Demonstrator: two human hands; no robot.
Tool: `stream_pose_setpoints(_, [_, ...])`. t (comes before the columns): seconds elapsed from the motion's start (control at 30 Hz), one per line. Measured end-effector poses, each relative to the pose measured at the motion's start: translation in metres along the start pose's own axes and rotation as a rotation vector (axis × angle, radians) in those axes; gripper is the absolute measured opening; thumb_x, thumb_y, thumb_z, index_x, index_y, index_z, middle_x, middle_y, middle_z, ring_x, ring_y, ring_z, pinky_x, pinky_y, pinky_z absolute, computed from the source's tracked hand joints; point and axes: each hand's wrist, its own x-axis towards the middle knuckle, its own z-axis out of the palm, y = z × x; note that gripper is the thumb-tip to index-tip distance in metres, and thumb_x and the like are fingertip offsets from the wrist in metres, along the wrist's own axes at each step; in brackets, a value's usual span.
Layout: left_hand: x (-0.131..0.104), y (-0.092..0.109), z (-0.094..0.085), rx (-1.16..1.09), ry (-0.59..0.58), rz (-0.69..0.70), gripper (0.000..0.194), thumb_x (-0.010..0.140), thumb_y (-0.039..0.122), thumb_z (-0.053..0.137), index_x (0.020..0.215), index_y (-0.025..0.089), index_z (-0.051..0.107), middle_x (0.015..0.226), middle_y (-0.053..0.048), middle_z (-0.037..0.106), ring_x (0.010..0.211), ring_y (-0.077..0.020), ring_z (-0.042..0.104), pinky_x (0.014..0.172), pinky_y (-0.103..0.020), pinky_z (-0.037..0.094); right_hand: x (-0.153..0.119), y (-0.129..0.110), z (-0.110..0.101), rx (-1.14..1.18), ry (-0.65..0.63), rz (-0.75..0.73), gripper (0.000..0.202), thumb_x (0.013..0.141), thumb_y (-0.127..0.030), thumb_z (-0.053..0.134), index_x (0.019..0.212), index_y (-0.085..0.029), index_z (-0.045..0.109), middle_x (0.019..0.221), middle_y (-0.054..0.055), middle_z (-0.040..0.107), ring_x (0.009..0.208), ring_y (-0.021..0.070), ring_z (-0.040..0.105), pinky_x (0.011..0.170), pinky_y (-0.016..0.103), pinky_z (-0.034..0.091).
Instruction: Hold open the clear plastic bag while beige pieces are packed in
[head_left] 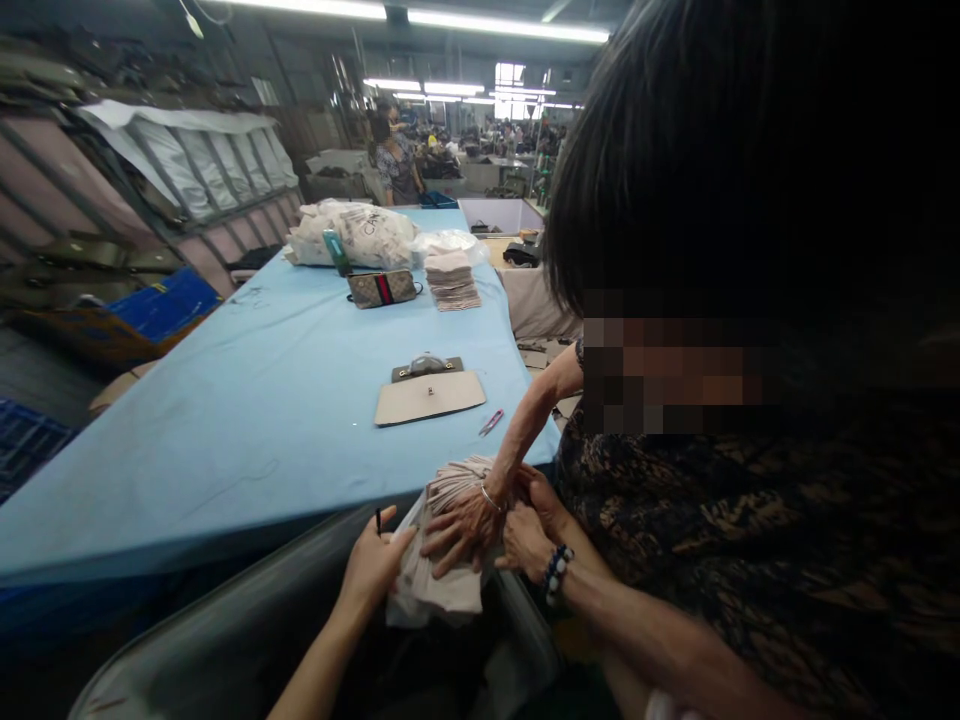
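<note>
My left hand (373, 566) reaches up from the bottom edge and grips the left side of a bundle of beige fabric pieces (442, 590) in a pale plastic wrap. A thin dark stick (379, 520) pokes up from between its fingers. A co-worker in a dark patterned top leans in from the right. One of that person's hands (463, 528), with a bangle, lies spread on top of the bundle. The other (525, 542), with a beaded bracelet, holds its right side. My right hand is out of view.
A long table with a light blue cover (262, 400) stretches ahead. On it lie a beige flap with a metal clasp (429, 395), a pink pen (491, 422), a patterned pouch (381, 288), a stack of beige pieces (451, 282) and white bags (352, 235). Blue crates (161, 305) stand at the left. Another person stands far off.
</note>
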Motion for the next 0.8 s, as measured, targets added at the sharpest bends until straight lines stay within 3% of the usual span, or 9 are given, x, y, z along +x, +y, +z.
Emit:
stream_pose_setpoints(0.07, [0.005, -0.006, -0.002, 0.044, -0.037, -0.050, 0.027, 0.057, 0.035, 0.072, 0.074, 0.014, 0.070, 0.031, 0.005, 0.047, 0.026, -0.0175, 0.043, 0.031, -0.027, 0.030, -0.006, 0.003, 0.000, 0.028, 0.014, 0.024, 0.024, 0.063, -0.034, 0.079, 0.072, -0.015, 0.066, 0.071, 0.001, 0.070, 0.065, 0.0142, 0.061, 0.066, 0.028, 0.050])
stream_pose_setpoints(0.13, [0.008, -0.010, 0.002, 0.049, -0.037, -0.060, 0.023, 0.061, 0.038, 0.068, 0.064, 0.016, 0.068, 0.029, 0.004, 0.046, 0.024, -0.0185, 0.043, 0.031, -0.027, 0.031, -0.011, 0.005, -0.001, 0.039, 0.030, 0.053, 0.026, 0.060, -0.034, 0.080, 0.074, -0.015, 0.068, 0.071, 0.001, 0.071, 0.063, 0.0141, 0.061, 0.063, 0.027, 0.049])
stream_pose_setpoints(0.23, [0.006, -0.009, 0.014, -0.002, 0.048, -0.016, 0.033, 0.072, 0.047, 0.060, 0.081, 0.016, 0.070, 0.034, 0.005, 0.049, 0.031, -0.0189, 0.049, 0.038, -0.028, 0.038, -0.015, 0.006, -0.004, 0.029, 0.057, 0.086, 0.028, 0.061, -0.033, 0.078, 0.080, -0.015, 0.070, 0.064, -0.001, 0.068, 0.054, 0.0116, 0.057, 0.052, 0.023, 0.045])
stream_pose_setpoints(0.33, [-0.001, 0.000, 0.025, -0.077, 0.151, 0.037, 0.040, 0.077, 0.049, 0.058, 0.098, 0.017, 0.070, 0.041, 0.007, 0.050, 0.040, -0.0165, 0.052, 0.048, -0.027, 0.042, -0.016, 0.006, -0.009, -0.003, 0.092, 0.109, 0.027, 0.062, -0.032, 0.077, 0.082, -0.014, 0.071, 0.044, -0.007, 0.054, 0.035, 0.0064, 0.037, 0.036, 0.020, 0.028])
stream_pose_setpoints(0.43, [-0.007, 0.007, 0.029, -0.125, 0.226, 0.060, 0.043, 0.078, 0.050, 0.058, 0.102, 0.017, 0.070, 0.045, 0.007, 0.052, 0.044, -0.0152, 0.051, 0.052, -0.027, 0.043, -0.018, 0.008, -0.012, -0.021, 0.125, 0.106, 0.029, 0.065, -0.035, 0.076, 0.085, -0.015, 0.071, 0.037, -0.010, 0.043, 0.029, 0.0046, 0.025, 0.031, 0.020, 0.016])
stream_pose_setpoints(0.6, [-0.015, 0.001, 0.026, -0.123, 0.268, 0.018, 0.043, 0.076, 0.051, 0.061, 0.098, 0.015, 0.071, 0.043, 0.006, 0.049, 0.040, -0.0163, 0.049, 0.047, -0.028, 0.040, -0.022, 0.012, -0.011, -0.002, 0.153, 0.063, 0.037, 0.065, -0.041, 0.076, 0.091, -0.015, 0.070, 0.036, -0.011, 0.041, 0.027, 0.0054, 0.026, 0.028, 0.020, 0.017])
stream_pose_setpoints(0.8, [-0.028, 0.000, 0.033, -0.087, 0.226, 0.004, 0.048, 0.078, 0.052, 0.057, 0.104, 0.015, 0.071, 0.042, 0.007, 0.046, 0.040, -0.0169, 0.048, 0.046, -0.029, 0.039, -0.031, 0.003, -0.018, -0.002, 0.162, 0.006, 0.052, 0.067, -0.044, 0.073, 0.111, -0.017, 0.068, 0.037, -0.013, 0.040, 0.028, 0.0052, 0.027, 0.029, 0.019, 0.022])
